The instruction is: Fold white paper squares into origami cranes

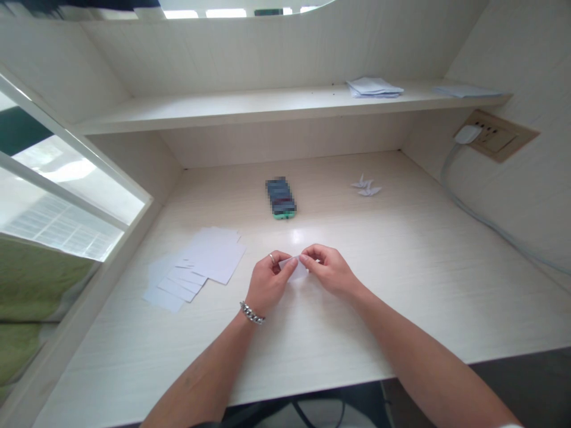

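Note:
Between my two hands, just above the desk, is a small piece of white paper, apparently folded. My left hand, with a ring and a chain bracelet at the wrist, pinches its left side between thumb and fingers. At the paper's upper right corner, my right hand pinches with thumb and forefinger. The fingers partly cover the paper, so its exact folds cannot be made out. Loose white paper sheets lie spread and overlapping to the left of my left hand.
Beyond my hands lies a phone, its screen blurred. Small folded paper figures rest at the back right. A shelf overhead carries a paper stack. On the right, a cable runs from a wall socket.

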Action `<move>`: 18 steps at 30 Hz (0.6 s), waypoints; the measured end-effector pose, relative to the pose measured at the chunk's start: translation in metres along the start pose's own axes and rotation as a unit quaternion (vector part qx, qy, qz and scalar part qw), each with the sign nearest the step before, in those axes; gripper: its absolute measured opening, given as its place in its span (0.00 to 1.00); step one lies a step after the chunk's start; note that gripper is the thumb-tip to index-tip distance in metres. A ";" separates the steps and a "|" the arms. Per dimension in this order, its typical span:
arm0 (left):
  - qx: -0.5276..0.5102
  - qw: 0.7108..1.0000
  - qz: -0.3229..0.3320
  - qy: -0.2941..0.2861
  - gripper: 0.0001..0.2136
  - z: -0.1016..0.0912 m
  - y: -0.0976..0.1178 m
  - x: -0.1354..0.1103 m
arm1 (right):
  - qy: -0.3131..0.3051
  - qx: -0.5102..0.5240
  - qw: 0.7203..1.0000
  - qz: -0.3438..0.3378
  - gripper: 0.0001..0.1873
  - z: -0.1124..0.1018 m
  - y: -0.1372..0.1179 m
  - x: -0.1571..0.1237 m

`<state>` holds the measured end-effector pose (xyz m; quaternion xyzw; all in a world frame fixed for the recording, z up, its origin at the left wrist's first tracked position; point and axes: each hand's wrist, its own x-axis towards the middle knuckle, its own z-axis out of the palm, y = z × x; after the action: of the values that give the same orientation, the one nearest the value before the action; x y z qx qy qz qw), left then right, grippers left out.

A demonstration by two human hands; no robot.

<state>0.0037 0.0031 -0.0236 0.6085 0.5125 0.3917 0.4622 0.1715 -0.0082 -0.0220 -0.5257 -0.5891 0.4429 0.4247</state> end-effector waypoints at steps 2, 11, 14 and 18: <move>-0.026 0.999 0.000 0.022 0.11 0.000 -0.001 0.000 | -0.004 0.041 0.999 0.011 0.09 0.003 0.000 0.000; -0.067 0.997 -0.023 -0.005 0.11 -0.004 -0.008 0.006 | -0.004 -0.047 0.999 -0.022 0.06 0.005 -0.002 -0.004; -0.056 0.998 -0.022 -0.004 0.10 -0.001 -0.007 0.004 | -0.011 -0.043 0.999 -0.019 0.06 0.007 -0.002 -0.004; -0.081 0.996 -0.024 0.027 0.11 0.004 -0.007 0.003 | 0.002 -0.033 0.999 -0.019 0.06 0.008 -0.004 -0.004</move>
<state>0.0063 0.0058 -0.0313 0.5456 0.5060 0.4370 0.5053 0.1635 -0.0125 -0.0205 -0.5291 -0.6125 0.4139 0.4166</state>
